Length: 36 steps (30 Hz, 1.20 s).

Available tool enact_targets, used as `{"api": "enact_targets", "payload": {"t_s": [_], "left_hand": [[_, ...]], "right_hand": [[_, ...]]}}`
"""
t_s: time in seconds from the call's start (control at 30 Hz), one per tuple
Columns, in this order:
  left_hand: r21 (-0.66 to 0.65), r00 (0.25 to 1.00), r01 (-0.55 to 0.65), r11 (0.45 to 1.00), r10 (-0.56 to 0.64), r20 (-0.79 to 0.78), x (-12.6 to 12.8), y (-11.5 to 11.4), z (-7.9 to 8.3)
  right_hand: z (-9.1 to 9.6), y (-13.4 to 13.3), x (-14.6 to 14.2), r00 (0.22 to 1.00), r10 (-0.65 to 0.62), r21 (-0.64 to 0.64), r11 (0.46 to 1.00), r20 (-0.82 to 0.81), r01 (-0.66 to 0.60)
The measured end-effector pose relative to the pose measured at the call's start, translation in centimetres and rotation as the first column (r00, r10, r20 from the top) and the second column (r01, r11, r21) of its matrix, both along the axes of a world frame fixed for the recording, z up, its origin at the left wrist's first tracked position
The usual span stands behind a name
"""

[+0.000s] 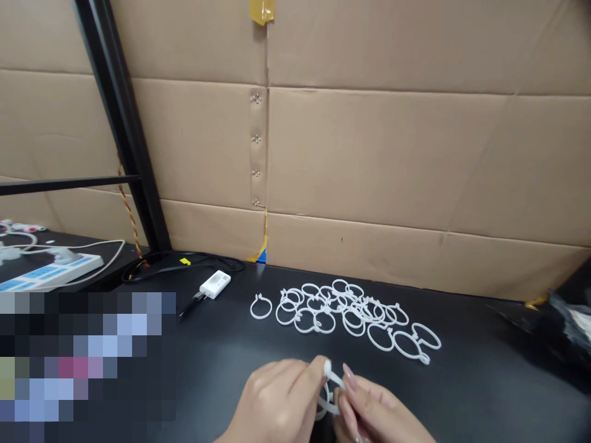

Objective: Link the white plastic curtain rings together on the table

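Low in the head view, my left hand [279, 400] and my right hand [381, 409] meet over the black table. Between them is a white plastic ring [329, 407], partly hidden by the fingers. My left thumb and forefinger are closed on it near a thicker white end, and my right fingertips pinch its band from the other side. Whether it is one ring or two overlapping pieces, I cannot tell. Beyond my hands lies a loose cluster of similar white rings [353, 319] with small eyelets. One single ring [261, 306] sits apart to the left.
A white adapter [215, 284] with a black cable lies left of the rings. At far left are a power strip [55, 271] and a black metal frame [124, 123]. Cardboard [392, 154] walls the back. A dark plastic bag [554, 332] is at right. The lower left is pixelated.
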<state>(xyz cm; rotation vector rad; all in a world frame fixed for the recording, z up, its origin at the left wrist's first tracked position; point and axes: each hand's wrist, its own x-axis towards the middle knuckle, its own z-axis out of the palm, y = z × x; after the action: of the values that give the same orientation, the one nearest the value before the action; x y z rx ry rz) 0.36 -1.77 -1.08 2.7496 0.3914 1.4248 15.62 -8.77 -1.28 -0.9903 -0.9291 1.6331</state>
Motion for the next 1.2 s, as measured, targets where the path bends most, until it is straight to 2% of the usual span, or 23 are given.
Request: {"api": "enact_targets", "payload": {"t_s": [0.07, 0.13, 0.17, 0.23, 0.27, 0.33, 0.37, 0.43, 0.5, 0.57, 0.63, 0.67, 0.7, 0.83, 0.97, 1.1, 1.2], "left_hand": [[-0.062, 0.999, 0.023, 0.998, -0.024, -0.022, 0.0, 0.1, 0.1], [-0.113, 0.999, 0.034, 0.993, -0.037, -0.024, -0.1, 0.1, 0.3], [-0.145, 0.999, 0.035, 0.989, -0.038, -0.021, -0.1, 0.1, 0.3], [-0.237, 0.999, 0.032, 0.971, -0.035, -0.009, -0.2, 0.1, 0.3], [-0.298, 0.999, 0.029, 0.954, -0.032, -0.003, -0.2, 0.1, 0.3], [-0.443, 1.0, 0.026, 0.896, -0.019, 0.02, -0.2, 0.3, 0.1], [-0.518, 0.999, 0.029, 0.855, -0.008, 0.042, -0.2, 0.4, -0.1], [-0.655, 0.995, 0.049, 0.754, 0.016, 0.094, -0.1, 0.7, -0.5], [-0.754, 0.989, 0.083, 0.652, 0.039, 0.143, 0.1, 1.0, -0.7], [-0.808, 0.983, 0.114, 0.578, 0.055, 0.177, 0.3, 1.0, -0.8], [-0.83, 0.98, 0.135, 0.542, 0.051, 0.192, 0.4, 1.0, -0.8], [-0.832, 0.98, 0.142, 0.536, 0.044, 0.195, 0.4, 0.9, -0.7], [-0.831, 0.98, 0.148, 0.536, 0.034, 0.196, 0.4, 0.8, -0.7], [-0.835, 0.979, 0.157, 0.528, 0.025, 0.2, 0.4, 0.6, -0.5], [-0.84, 0.978, 0.164, 0.517, 0.026, 0.207, 0.4, 0.7, -0.6], [-0.848, 0.976, 0.183, 0.497, 0.009, 0.216, 0.5, 0.6, -0.5], [-0.865, 0.973, 0.2, 0.46, 0.009, 0.23, 0.5, 0.6, -0.4]], "right_hand": [[0.2, 0.1, 0.6, 0.997, -0.05, -0.025, 0.999, -0.051, 0.049], [0.9, 0.1, 1.5, 0.989, -0.146, -0.035, 0.989, -0.019, 0.145], [1.3, 0.2, 2.1, 0.981, -0.19, -0.025, 0.981, 0.048, 0.192], [2.1, 0.3, 3.3, 0.924, -0.244, 0.084, 0.97, 0.295, 0.229], [2.3, 0.4, 3.7, 0.847, -0.269, 0.175, 0.962, 0.458, 0.211], [2.3, 0.5, 4.1, 0.633, -0.319, 0.329, 0.938, 0.706, 0.107], [2.1, 0.5, 4.1, 0.541, -0.327, 0.359, 0.932, 0.775, 0.049], [1.6, 0.4, 3.6, 0.408, -0.292, 0.345, 0.937, 0.865, -0.061], [1.1, 0.3, 3.3, 0.325, -0.266, 0.314, 0.943, 0.908, -0.106], [0.8, 0.4, 3.6, 0.279, -0.325, 0.356, 0.932, 0.904, -0.069], [0.6, 0.8, 4.8, 0.216, -0.457, 0.466, 0.885, 0.863, 0.009], [0.5, 1.1, 5.6, 0.155, -0.54, 0.54, 0.841, 0.828, 0.044], [0.3, 1.4, 6.5, 0.118, -0.573, 0.569, 0.819, 0.811, 0.067], [-0.3, 2.9, 9.6, 0.054, -0.596, 0.59, 0.802, 0.801, 0.088], [-1.0, 4.0, 10.7, 0.03, -0.584, 0.581, 0.811, 0.811, 0.071], [-1.2, 4.4, 10.8, 0.063, -0.597, 0.593, 0.802, 0.8, 0.071], [-0.7, 4.3, 10.8, 0.117, -0.631, 0.623, 0.776, 0.767, 0.101]]}}
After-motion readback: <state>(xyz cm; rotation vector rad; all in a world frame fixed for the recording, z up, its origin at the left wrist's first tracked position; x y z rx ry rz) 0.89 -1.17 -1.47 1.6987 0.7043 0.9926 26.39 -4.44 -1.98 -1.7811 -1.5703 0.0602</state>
